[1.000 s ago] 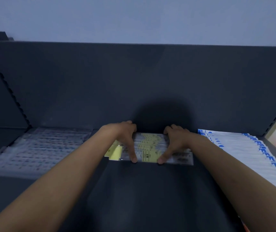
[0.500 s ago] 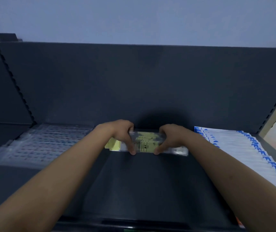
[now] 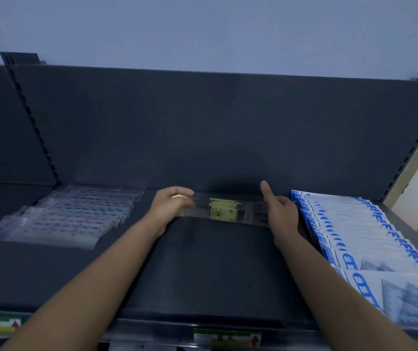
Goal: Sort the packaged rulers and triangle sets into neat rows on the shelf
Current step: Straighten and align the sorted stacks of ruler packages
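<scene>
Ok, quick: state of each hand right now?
Left hand: holds the ruler pack by its left end.
Right hand: thumb raised, at the pack's right end; grip cannot be told.

Dim, bluish light; soft shadow on back panel (image 3: 228, 171); left hand (image 3: 171, 206) motion-blurred; edges bowed.

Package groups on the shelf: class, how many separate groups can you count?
3: clear ruler packs at the left, yellow-labelled packs at the back middle, blue-and-white packs along the right. Others may lie out of frame.
</scene>
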The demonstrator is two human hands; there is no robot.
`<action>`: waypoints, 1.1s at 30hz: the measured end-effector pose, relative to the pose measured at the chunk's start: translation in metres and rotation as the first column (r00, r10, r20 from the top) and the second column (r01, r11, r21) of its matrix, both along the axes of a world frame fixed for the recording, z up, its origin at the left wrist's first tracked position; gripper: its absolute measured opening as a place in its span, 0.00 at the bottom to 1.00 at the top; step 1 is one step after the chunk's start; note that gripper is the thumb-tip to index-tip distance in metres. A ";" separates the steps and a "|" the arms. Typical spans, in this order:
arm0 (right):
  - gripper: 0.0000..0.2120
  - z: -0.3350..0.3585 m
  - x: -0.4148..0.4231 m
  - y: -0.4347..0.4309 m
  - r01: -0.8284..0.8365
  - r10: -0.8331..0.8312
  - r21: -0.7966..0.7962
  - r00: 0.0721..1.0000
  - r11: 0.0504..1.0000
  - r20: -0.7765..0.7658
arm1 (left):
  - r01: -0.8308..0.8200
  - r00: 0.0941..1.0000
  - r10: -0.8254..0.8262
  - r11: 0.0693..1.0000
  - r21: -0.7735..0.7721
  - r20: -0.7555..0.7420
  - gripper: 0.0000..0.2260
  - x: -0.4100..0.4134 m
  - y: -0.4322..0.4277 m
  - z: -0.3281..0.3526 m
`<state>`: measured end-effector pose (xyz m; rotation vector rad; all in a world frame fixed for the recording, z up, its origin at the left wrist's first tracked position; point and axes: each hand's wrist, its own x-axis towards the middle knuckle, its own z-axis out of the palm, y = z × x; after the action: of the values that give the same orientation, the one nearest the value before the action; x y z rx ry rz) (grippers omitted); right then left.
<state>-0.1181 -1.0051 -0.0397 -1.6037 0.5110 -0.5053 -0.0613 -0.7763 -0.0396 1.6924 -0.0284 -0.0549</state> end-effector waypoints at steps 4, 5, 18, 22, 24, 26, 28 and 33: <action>0.23 -0.005 0.010 0.012 0.130 -0.137 0.098 0.988 0.987 0.076 | -0.218 0.975 0.201 0.944 -0.249 -0.094 0.07 0.004 -0.015 0.003; 0.23 -0.006 0.011 0.011 0.131 -0.140 0.106 0.986 0.986 0.085 | -0.260 0.965 0.242 0.929 -0.263 -0.101 0.08 0.006 -0.019 0.002; 0.02 -0.015 0.015 -0.010 -0.106 0.106 -0.013 0.987 0.994 0.116 | 0.173 0.914 -0.261 0.943 0.283 0.310 0.18 0.017 0.008 -0.014; 0.04 -0.012 0.020 -0.012 -0.093 0.094 -0.008 0.984 0.996 0.150 | 0.150 0.899 -0.249 0.948 0.280 0.361 0.18 0.019 0.007 -0.010; 0.04 -0.011 0.021 -0.012 -0.113 0.115 -0.022 0.981 0.993 0.155 | 0.137 0.904 -0.231 0.953 0.269 0.361 0.19 0.019 0.008 -0.010; 0.03 -0.014 0.022 -0.012 -0.130 0.134 -0.039 0.981 0.991 0.142 | 0.141 0.920 -0.221 0.957 0.253 0.323 0.20 0.019 0.007 -0.011; 0.01 -0.015 0.023 -0.011 -0.110 0.111 -0.013 0.984 0.994 0.143 | 0.115 0.952 -0.160 0.977 0.179 0.261 0.19 0.018 0.004 -0.012; 0.07 -0.013 0.026 -0.014 -0.001 -0.025 0.182 0.989 0.983 0.143 | -0.101 0.995 0.103 0.974 -0.204 0.000 0.15 0.022 0.001 -0.006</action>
<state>-0.0922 -1.0188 -0.0526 -1.3797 0.4446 -0.5634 -0.0388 -0.7754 -0.0461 1.4865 0.0437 0.0339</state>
